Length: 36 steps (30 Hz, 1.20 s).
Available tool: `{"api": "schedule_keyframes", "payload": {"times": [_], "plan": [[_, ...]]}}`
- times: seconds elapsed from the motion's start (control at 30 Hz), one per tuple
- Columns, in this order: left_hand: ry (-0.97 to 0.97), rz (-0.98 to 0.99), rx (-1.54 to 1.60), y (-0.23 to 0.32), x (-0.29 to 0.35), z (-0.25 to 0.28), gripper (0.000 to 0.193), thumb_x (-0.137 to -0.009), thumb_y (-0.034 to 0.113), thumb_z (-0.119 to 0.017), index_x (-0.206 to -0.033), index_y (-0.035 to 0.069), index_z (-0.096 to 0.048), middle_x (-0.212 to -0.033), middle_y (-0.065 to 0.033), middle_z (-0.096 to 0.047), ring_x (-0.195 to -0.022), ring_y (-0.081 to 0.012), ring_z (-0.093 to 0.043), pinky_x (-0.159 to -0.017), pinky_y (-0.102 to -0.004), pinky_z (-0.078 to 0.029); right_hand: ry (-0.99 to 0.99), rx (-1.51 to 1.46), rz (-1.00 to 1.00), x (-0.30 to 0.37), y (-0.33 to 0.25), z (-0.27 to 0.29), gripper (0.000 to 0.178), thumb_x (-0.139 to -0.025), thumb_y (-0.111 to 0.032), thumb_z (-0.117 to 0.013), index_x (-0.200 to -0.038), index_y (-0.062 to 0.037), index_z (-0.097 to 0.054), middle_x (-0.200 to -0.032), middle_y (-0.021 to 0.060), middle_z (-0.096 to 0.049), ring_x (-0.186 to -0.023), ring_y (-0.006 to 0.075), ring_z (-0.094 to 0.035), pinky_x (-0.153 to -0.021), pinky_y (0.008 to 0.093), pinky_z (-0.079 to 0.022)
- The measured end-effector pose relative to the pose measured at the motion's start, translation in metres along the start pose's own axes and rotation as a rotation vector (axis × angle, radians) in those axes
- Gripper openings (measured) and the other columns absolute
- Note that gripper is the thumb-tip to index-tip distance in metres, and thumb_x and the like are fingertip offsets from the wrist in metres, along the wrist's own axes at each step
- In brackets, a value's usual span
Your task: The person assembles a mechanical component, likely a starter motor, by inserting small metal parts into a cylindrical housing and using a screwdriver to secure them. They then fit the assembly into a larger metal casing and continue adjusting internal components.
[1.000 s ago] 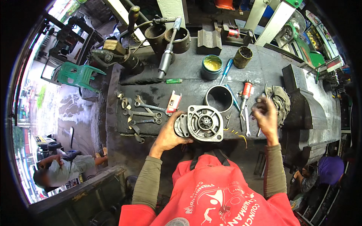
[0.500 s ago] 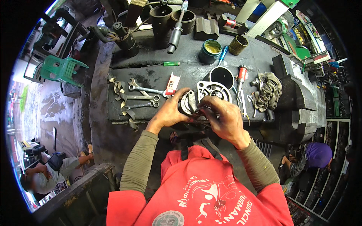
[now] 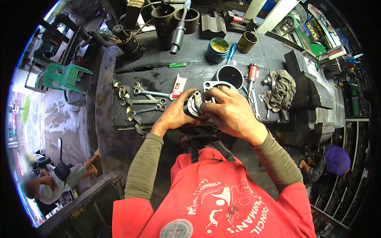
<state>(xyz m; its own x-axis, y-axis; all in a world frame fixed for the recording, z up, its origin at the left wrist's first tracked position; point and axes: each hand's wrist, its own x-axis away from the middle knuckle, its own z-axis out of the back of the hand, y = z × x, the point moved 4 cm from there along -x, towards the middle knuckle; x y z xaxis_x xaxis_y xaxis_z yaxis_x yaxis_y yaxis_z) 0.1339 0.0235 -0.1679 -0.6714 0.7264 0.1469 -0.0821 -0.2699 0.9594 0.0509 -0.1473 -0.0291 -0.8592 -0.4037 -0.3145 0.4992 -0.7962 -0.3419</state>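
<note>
My left hand [image 3: 174, 114] is wrapped round a round grey metal machine part [image 3: 193, 104] at the near edge of the workbench. My right hand [image 3: 236, 117] reaches across to its right side with bent, closed fingers; whatever sits between the fingertips is hidden. Just beyond my right fingers lies a flanged metal housing [image 3: 208, 85], largely covered by that hand. Left of my left hand are several combination wrenches [image 3: 147, 102] and a small red and white box [image 3: 179, 85]. A dark hollow cylinder [image 3: 243, 77] stands behind the housing.
A red-handled tool [image 3: 253, 73] and a bundled rag [image 3: 281, 89] lie to the right. Tubs of grease [image 3: 217, 50] and a blue-handled screwdriver [image 3: 232, 51] are farther back. A heavy metal block [image 3: 303, 81] bounds the bench's right end. Two people sit or crouch at the lower sides.
My right hand has shifted up and left, its fingers now covering more of the flanged housing. My left hand still holds the machine part, and the whole view has shifted slightly.
</note>
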Motion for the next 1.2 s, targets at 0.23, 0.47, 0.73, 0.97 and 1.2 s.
{"api": "schedule_keyframes", "payload": {"times": [0.23, 0.47, 0.73, 0.97, 1.2], "plan": [[-0.015, 0.029, 0.060, -0.002, -0.001, -0.002, 0.116, -0.063, -0.010, -0.094, -0.162, 0.008, -0.037, -0.155, -0.0134, -0.053, -0.136, -0.0242, -0.058, -0.114, -0.0404, -0.052, -0.086, 0.163, 0.133, -0.013, 0.006, 0.000, 0.011, -0.073, -0.022, -0.077, -0.082, -0.0146, -0.078, -0.100, 0.0027, -0.064, -0.100, 0.0226, -0.060, -0.086, 0.0380, -0.046], [0.011, 0.063, 0.067, -0.002, 0.000, 0.000, 0.114, -0.060, 0.002, -0.097, -0.160, 0.010, -0.043, -0.150, -0.0135, -0.061, -0.140, -0.0270, -0.057, -0.118, -0.0385, -0.045, -0.078, 0.102, 0.185, -0.027, 0.010, 0.011, 0.021, -0.068, -0.019, -0.081, -0.089, -0.0139, -0.079, -0.107, 0.0004, -0.068, -0.101, 0.0214, -0.063, -0.088, 0.0375, -0.046], [0.003, 0.053, 0.035, 0.002, 0.001, 0.000, 0.114, -0.060, 0.004, -0.097, -0.160, 0.010, -0.043, -0.151, -0.0136, -0.060, -0.140, -0.0261, -0.057, -0.118, -0.0385, -0.045, -0.205, 0.047, 0.243, -0.023, 0.010, 0.004, 0.020, -0.071, -0.014, -0.079, -0.089, -0.0091, -0.077, -0.111, 0.0025, -0.071, -0.102, 0.0237, -0.064, -0.089, 0.0395, -0.048], [-0.004, 0.055, 0.141, 0.001, 0.001, -0.001, 0.115, -0.061, 0.007, -0.100, -0.160, 0.010, -0.042, -0.151, -0.0136, -0.060, -0.140, -0.0264, -0.057, -0.118, -0.0387, -0.045, -0.257, 0.047, 0.213, -0.029, 0.003, 0.003, 0.019, -0.072, -0.016, -0.080, -0.088, -0.0054, -0.077, -0.117, 0.0087, -0.072, -0.105, 0.0284, -0.068, -0.095, 0.0405, -0.052], [-0.008, 0.038, 0.014, 0.003, 0.001, 0.001, 0.115, -0.060, 0.005, -0.098, -0.161, 0.009, -0.042, -0.152, -0.0147, -0.060, -0.140, -0.0279, -0.057, -0.119, -0.0391, -0.045, -0.311, 0.165, 0.266, -0.031, -0.007, -0.004, 0.016, -0.079, -0.020, -0.079, -0.087, -0.0073, -0.080, -0.111, 0.0112, -0.074, -0.104, 0.0279, -0.070, -0.097, 0.0409, -0.052]]}}
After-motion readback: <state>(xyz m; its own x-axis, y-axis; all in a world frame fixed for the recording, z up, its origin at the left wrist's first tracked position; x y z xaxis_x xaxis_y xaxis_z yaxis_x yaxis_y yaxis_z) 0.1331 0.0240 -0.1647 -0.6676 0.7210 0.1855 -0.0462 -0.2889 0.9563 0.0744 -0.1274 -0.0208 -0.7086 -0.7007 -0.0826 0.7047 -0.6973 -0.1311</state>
